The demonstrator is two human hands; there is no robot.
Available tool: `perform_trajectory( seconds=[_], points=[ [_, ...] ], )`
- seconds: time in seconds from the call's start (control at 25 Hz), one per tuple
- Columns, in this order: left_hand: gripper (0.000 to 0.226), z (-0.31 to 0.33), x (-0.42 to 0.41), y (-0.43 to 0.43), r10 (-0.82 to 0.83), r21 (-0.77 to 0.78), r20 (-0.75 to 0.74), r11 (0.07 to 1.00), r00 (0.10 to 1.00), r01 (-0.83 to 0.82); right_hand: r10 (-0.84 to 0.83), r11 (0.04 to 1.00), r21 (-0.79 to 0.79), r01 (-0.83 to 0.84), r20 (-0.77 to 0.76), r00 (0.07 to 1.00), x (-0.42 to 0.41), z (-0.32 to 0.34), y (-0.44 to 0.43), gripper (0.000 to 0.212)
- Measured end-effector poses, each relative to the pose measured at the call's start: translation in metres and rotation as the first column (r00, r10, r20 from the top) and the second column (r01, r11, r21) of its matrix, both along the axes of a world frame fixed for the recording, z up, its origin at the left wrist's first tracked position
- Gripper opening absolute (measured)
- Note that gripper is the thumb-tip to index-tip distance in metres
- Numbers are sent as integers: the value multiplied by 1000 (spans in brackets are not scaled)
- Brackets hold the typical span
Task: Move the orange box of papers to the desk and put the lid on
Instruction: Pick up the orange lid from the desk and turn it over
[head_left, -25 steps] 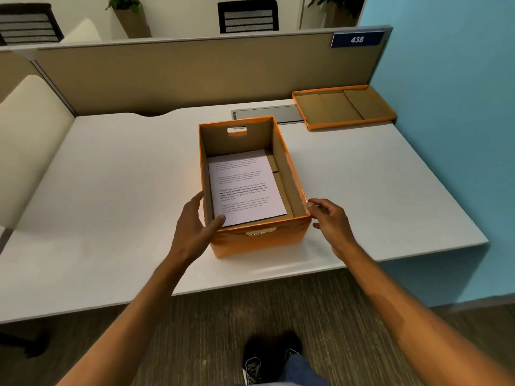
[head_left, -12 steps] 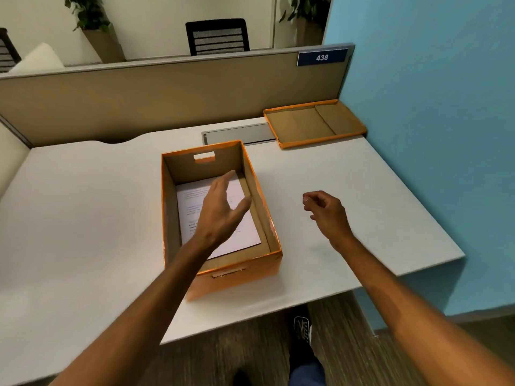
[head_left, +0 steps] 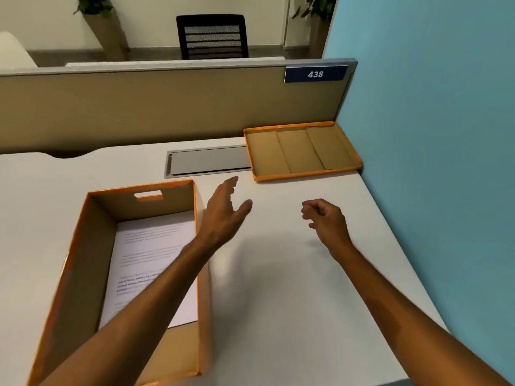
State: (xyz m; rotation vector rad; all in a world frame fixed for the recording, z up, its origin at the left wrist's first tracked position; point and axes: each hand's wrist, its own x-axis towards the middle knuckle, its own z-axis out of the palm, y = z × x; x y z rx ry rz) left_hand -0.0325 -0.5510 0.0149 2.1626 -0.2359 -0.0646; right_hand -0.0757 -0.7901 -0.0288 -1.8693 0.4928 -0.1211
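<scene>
**Box on desk, lid off**

Box (head_left: 83, 274): on desk (head_left: 292, 288), left, uncovered; papers (head_left: 145, 260) inside. Lid (head_left: 302, 150): upturned (far right corner), well apart. Left hand (head_left: 223, 215): spread, empty, beside box. Right hand (head_left: 326, 221): loosely curled, empty.

Beige fabric partition panel (head_left: 139, 107) carrying blue "438" number plate (head_left: 315, 74); grey metal cable flap (head_left: 209, 162) below; black mesh chair (head_left: 212, 37) beyond; blue wall (head_left: 432, 107) rightward.
</scene>
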Motion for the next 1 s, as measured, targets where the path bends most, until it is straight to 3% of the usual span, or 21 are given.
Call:
perform_trajectory(
  seconds=[0.12,0.24,0.4,0.6,0.76,0.88,1.0],
  points=[
    [63,-21,46,-33,88,-27,-134,995,987,-92,-17,999,50,19,-44,999,44,-16,-41,14],
    [64,-46,86,-57,169,-67,-304,978,937,-198,-126,982,127,140,-114,985,88,-33,-81,23],
    [67,-78,132,-80,234,-123,-502,934,833,-336,-296,882,319,346,-194,935,142,-52,-124,34],
    [67,-103,171,-104,279,-118,-604,895,747,-430,-389,704,508,495,-307,868,197,-68,-150,38],
    [48,-116,191,-112,326,-128,-646,845,690,-518,-407,607,560,564,-390,826,225,-73,-153,40],
    [26,-120,203,-113,335,-153,-690,799,642,-581,-431,567,568,597,-413,802,237,-75,-155,37],
    [21,-117,209,-111,278,-224,-759,738,589,-637,-451,563,549,618,-422,786,239,-75,-157,33]
  ],
)
